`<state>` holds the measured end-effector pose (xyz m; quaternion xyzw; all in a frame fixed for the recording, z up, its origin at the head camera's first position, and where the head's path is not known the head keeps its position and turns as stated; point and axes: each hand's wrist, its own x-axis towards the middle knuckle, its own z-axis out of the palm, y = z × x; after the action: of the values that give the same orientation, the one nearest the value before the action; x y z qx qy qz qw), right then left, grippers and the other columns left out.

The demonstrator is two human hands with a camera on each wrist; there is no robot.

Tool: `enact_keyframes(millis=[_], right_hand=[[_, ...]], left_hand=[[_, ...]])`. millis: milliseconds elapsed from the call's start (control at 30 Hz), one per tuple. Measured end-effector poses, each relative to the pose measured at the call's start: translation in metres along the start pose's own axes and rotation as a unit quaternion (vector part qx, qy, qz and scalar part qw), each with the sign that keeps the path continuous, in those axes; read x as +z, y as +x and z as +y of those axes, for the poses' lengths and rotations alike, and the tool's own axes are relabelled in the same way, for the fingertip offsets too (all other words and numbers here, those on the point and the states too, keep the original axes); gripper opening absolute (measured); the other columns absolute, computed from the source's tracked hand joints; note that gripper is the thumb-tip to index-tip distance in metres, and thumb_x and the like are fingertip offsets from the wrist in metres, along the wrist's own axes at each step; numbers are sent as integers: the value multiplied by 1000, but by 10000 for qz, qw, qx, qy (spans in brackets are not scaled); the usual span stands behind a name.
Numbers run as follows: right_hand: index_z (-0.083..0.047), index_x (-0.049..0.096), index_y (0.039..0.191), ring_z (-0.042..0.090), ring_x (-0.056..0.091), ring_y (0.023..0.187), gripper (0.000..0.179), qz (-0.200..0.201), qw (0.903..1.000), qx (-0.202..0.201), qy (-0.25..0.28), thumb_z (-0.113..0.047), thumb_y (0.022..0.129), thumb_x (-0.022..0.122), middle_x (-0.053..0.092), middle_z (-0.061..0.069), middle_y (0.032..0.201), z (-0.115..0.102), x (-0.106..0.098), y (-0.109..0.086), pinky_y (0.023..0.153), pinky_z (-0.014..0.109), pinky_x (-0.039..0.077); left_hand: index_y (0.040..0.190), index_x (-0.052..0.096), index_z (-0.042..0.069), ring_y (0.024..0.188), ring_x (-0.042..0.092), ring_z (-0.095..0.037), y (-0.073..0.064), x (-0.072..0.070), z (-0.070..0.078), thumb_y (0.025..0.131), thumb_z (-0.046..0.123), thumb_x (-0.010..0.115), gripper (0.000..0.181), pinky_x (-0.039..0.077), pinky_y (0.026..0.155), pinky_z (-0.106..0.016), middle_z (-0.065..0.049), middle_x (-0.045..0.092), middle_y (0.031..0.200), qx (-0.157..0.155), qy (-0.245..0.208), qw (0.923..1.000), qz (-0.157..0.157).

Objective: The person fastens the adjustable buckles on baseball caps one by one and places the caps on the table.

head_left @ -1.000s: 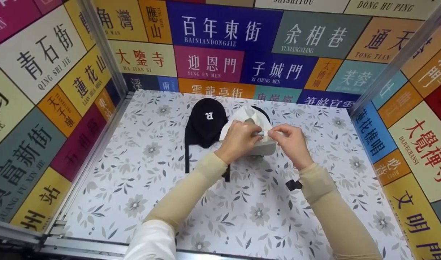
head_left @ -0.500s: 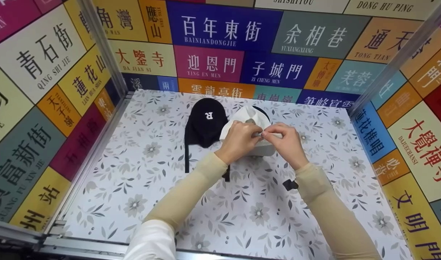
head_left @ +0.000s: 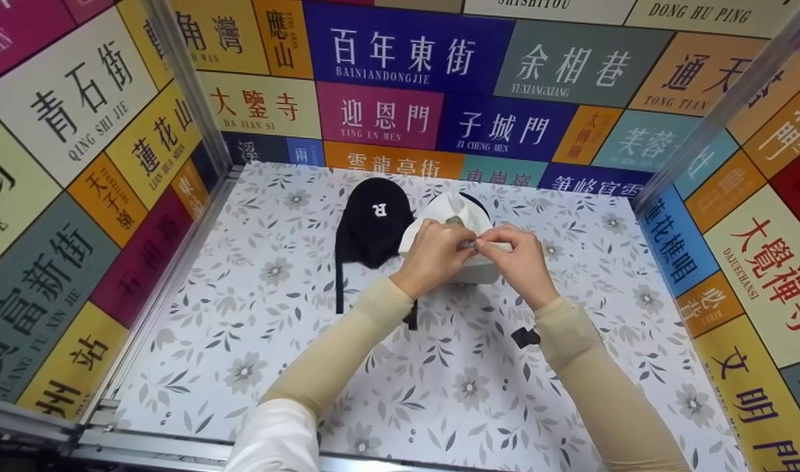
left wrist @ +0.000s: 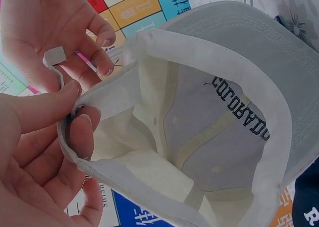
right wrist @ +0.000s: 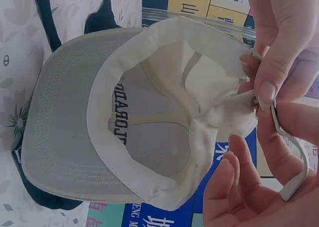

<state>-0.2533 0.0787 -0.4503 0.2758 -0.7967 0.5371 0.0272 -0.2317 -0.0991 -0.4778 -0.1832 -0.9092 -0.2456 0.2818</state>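
A white baseball cap [head_left: 462,204] with a pale grey brim [left wrist: 222,25] is between the hands, its inside showing in both wrist views with dark stitched letters. My left hand [head_left: 437,250] pinches the cap's back strap at a small metal buckle [right wrist: 254,102]. Thumb and fingertips of my right hand [head_left: 519,257] pinch the strap close beside it, the fingertips of both hands nearly meeting. The strap's loose end [right wrist: 294,181] curves out over the right palm. In the head view the hands hide most of the buckle area.
Left of the white cap lies a black cap [head_left: 377,223] with a white letter R and long black straps [head_left: 339,282] trailing toward the front. A black tab [head_left: 525,337] hangs by the right cuff. Walls with printed signs enclose the flowered tabletop [head_left: 242,328].
My right hand has moved left toward the left hand, its fingertips now at the buckle. Between half a second ago and now, hardly anything has moved.
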Motion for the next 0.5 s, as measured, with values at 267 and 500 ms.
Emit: enact_keyframes(millis=[267, 500], right_hand=[[3, 77, 91, 22, 64, 99, 14, -51, 9997, 207, 73, -10, 92, 73, 70, 15, 101, 0, -1, -1, 87, 30, 47], [4, 76, 90, 24, 64, 99, 12, 58, 9996, 251, 74, -7, 92, 73, 71, 17, 102, 1, -3, -1, 91, 34, 45]], left_hand=[[97, 80, 19, 81, 66, -7, -1, -1, 1, 88, 28, 80, 13, 40, 73, -35, 8, 75, 91, -61, 39, 10000, -54], [98, 80, 19, 80, 66, -7, -1, -1, -1, 87, 26, 80, 12, 40, 74, -35, 8, 75, 92, -78, 38, 9998, -155]])
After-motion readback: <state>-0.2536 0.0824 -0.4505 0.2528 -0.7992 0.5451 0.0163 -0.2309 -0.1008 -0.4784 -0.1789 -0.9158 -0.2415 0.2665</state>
